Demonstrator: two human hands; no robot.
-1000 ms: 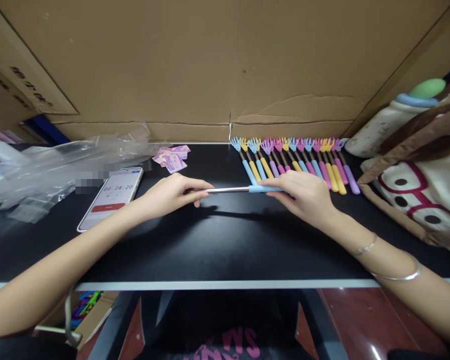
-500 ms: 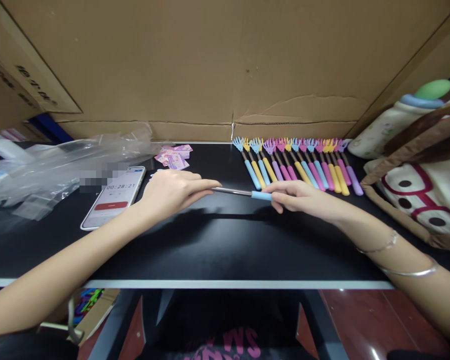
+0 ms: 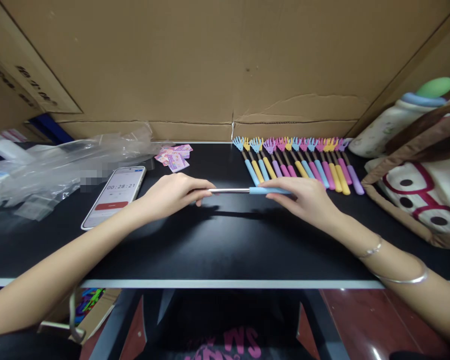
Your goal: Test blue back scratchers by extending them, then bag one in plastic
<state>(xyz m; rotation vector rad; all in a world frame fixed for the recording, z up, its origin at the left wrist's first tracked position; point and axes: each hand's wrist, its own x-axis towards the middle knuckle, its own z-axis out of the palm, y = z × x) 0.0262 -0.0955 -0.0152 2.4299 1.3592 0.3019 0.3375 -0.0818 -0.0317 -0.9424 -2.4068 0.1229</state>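
Where the left hand pinches: metal rod of back scratcher
Right hand: grasping its blue handle
Phone: 00:28:21

I see my left forearm and right forearm slanting up and inward from the lower corners. My left hand has its back turned up, thumb and index finger pressed together in a pinch that points right. My right hand mirrors it, its fingers pinched and pointing left. Both hands sit nearly level, well apart, with both wrists only slightly bent.
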